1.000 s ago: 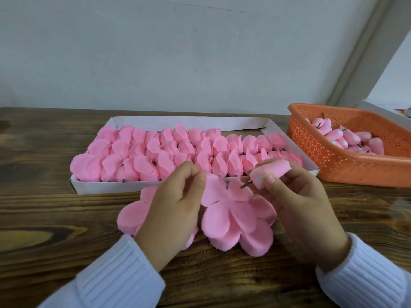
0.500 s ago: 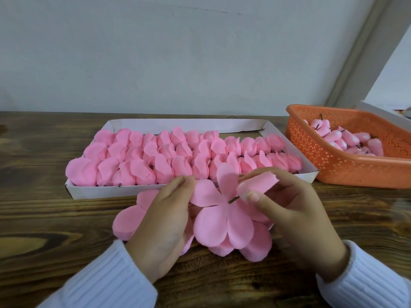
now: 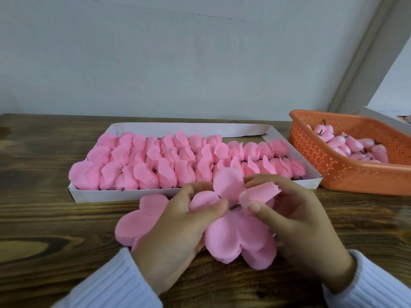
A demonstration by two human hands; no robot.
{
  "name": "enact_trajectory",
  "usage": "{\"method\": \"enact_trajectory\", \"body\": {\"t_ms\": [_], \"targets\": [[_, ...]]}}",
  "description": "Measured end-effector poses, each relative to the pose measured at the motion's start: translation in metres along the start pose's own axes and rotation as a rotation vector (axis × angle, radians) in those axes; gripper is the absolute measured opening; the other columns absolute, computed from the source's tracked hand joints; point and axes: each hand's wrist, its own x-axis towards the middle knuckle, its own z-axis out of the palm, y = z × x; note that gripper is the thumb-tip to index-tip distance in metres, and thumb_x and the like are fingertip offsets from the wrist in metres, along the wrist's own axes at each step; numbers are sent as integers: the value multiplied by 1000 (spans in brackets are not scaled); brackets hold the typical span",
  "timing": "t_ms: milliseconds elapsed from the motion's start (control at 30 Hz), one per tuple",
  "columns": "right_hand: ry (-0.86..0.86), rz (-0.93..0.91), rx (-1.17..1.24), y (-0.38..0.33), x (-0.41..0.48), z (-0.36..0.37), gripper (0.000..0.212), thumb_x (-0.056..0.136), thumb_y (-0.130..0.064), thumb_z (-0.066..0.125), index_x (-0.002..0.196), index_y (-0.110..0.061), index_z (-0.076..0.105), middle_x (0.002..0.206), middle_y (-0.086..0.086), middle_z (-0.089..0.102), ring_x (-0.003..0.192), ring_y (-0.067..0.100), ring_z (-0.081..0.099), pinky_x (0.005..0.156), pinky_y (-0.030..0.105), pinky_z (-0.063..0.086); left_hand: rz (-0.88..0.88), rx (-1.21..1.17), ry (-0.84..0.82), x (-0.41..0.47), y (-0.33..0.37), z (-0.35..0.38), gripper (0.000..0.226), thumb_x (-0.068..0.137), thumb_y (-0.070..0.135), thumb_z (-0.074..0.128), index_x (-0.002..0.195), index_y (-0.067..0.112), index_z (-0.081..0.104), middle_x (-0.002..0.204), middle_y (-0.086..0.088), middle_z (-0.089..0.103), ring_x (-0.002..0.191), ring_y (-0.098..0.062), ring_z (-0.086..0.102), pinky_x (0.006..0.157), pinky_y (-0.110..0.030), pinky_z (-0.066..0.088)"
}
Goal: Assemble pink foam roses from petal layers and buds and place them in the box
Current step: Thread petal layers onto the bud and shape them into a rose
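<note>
Now L hand (image 3: 175,230) fingers pinch petal layer (image 3: 233,238), R hand (image 3: 298,223) fingers pinch bud (image 3: 260,194) over its centre.

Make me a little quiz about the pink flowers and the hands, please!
1. True or false: the orange basket holds pink buds.
2. Pick one: while the left hand holds the petal layer, what does the right hand pinch? A) a bud on a dark stem B) scissors C) a glue stick
3. Fill in: the finished roses lie in rows in the white ____.
Key: 1 true; 2 A; 3 box.
</note>
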Motion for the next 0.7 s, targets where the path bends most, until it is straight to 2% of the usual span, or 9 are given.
{"method": "enact_trajectory", "body": {"t_ms": [100,167,267,367,433,500,533,600,700], "targets": [[-22,1,-27,-2,0,0,22,75,-33,72,96,-27,69,105,-9,70,95,8,67,78,19,52,32,127,39,1,-3,-1,26,87,-2,59,107,13,67,94,-9,75,90,-23,71,77,-36,56],[-35,-15,-88,-2,-1,0,21,77,-36,69,96,-28,68,103,-12,69,94,8,66,77,18,51,28,143,40,1,-4,-2,23,88,0,58,97,15,71,91,-8,75,86,-20,71,72,-32,55],[-31,-86,-200,-1,-2,0,16,78,-25,72,93,-30,68,102,-17,68,92,4,65,76,13,48,24,138,9,1,-4,-3,28,89,1,57,86,22,75,87,-7,75,80,-17,72,66,-27,56],[-68,-200,-379,-1,-1,1,17,78,-31,71,94,-32,65,104,-16,65,101,3,61,84,10,42,-2,99,-40,1,-6,-4,29,92,2,54,84,18,76,87,-8,75,80,-17,72,64,-26,57],[-111,-233,-431,-1,-1,1,18,77,-31,72,94,-30,66,102,-15,64,105,2,59,87,10,40,-41,56,-110,0,-6,-3,26,95,4,49,99,13,73,99,-13,74,94,-24,71,78,-36,59],[-143,-211,-409,-1,-1,2,18,77,-34,71,94,-29,70,102,-13,64,104,4,60,85,11,42,-81,38,-212,-1,-5,-2,25,97,4,50,116,8,65,114,-17,68,111,-32,63,96,-50,50],[-150,-194,-395,-2,-2,2,19,77,-37,69,94,-31,71,103,-13,64,103,5,60,84,12,42,-99,23,-272,-1,-5,-2,27,93,4,56,118,8,64,116,-16,68,114,-33,61,97,-49,50],[-142,-160,-386,-2,-2,1,20,75,-42,68,93,-35,71,101,-12,65,99,8,62,81,15,44,-125,-30,-393,-1,-3,-3,41,73,0,63,112,11,67,107,-9,67,106,-27,60,86,-35,48],[-86,-122,-363,-3,-2,0,21,73,-44,67,91,-35,71,95,-12,68,92,9,63,77,19,46,-122,-108,-452,-1,-1,-3,60,59,-9,49,114,7,65,112,-8,64,103,-26,53,86,-42,29]]}}
